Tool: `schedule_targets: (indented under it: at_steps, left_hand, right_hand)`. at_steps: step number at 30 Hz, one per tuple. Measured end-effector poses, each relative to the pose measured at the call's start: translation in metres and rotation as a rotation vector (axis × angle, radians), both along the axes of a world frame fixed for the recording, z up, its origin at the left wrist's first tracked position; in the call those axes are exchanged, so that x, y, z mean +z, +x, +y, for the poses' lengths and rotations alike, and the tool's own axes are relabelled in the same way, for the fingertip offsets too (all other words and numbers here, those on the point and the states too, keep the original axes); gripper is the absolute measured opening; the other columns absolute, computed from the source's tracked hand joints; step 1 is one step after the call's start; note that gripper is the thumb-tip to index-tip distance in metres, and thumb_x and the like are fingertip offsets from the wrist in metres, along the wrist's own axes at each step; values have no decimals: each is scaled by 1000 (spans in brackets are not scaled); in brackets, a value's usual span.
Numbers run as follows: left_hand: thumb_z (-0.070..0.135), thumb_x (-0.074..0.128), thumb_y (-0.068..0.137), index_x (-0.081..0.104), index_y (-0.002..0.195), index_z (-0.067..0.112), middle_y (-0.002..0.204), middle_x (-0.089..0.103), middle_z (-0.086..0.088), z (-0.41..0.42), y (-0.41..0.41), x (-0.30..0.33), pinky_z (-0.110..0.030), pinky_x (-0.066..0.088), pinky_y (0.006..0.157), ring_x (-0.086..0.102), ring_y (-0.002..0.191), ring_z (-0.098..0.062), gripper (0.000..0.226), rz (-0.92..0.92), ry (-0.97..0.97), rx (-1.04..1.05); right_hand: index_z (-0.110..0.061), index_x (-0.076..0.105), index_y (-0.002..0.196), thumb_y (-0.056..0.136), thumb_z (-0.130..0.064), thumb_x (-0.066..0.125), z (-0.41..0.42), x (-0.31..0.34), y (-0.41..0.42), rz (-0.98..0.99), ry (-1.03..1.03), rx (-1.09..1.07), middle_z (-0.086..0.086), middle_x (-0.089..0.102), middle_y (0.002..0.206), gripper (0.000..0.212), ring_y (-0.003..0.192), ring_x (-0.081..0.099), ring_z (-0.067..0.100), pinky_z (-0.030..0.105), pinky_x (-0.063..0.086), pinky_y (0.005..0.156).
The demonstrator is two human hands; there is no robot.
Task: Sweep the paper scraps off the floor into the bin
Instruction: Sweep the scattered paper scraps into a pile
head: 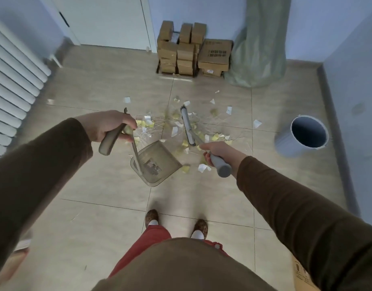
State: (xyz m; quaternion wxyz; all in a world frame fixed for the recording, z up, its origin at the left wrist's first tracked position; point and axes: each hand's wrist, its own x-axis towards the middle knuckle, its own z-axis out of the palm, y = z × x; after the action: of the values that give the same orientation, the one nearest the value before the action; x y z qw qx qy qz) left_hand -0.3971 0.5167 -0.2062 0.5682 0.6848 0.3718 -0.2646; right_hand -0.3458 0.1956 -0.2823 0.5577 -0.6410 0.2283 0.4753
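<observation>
The sweeping is judged to be at an early stage. The paper scraps (176, 124), white and pale yellow, torn into small irregular bits, are seen scattered over the middle of the floor (101, 206), thickest between the two hands, with stray pieces lying farther out toward the cardboard boxes (181, 49) and toward the bin (306, 134). A few are found just beside the dustpan (157, 162), yet none can be made out inside it, and the bin, standing near the right-hand wall, appears dark and empty. Gathering, scooping and tipping are all judged to be left.

The dustpan's long handle (111, 137) is gripped by the left hand (109, 124), fingers curled round it, so that the pan is held tilted, its mouth toward the scraps. The grey broom handle (219, 166) is held in the closed fingers of the right hand (216, 151), and the broom head (187, 124) is set down amid the litter, its bristles blurred.
</observation>
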Motion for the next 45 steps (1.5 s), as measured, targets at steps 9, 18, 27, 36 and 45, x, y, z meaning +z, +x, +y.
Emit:
schedule_targets:
  at_steps: [9,18,27,36,45]
  left_hand:
    - [12,74,83,64,114,-6,123,62,-22,127,-87,3,-43,53,102,73,98,-42,37,50,26,68]
    - [8,71,85,63,110,-6,138,53,-30,226,-149,-36,-38,62,77,71,100,-42,30,92,-10,148]
    - [3,70,86,66,117,-4,132,56,-19,285,-172,-66,-34,63,79,70,105,-38,32,145,-26,172]
    - [9,87,70,65,103,-10,102,69,-30,331,-193,-67,-51,55,96,70,90,-40,44,402,227,-15]
    - [48,78,78,62,133,10,129,67,-7,346,-213,-88,-30,46,100,64,115,-25,70,600,512,-474]
  right_hand:
    - [-7,55,101,94,-18,65,132,-6,-31,-41,-26,91,3,50,61,17,41,46,9,19,44,39]
    - [-7,56,100,97,-15,62,251,-11,-73,-3,21,60,4,49,64,11,35,45,7,17,43,37]
    - [-9,49,88,96,-21,64,298,-16,-77,144,24,112,2,48,61,21,31,47,7,15,43,34]
    - [-10,51,92,95,-19,64,318,-22,-89,66,18,165,3,47,61,16,34,46,6,16,43,36]
    - [-10,52,89,93,-23,67,334,-26,-96,62,-32,219,2,51,60,20,34,47,6,16,44,37]
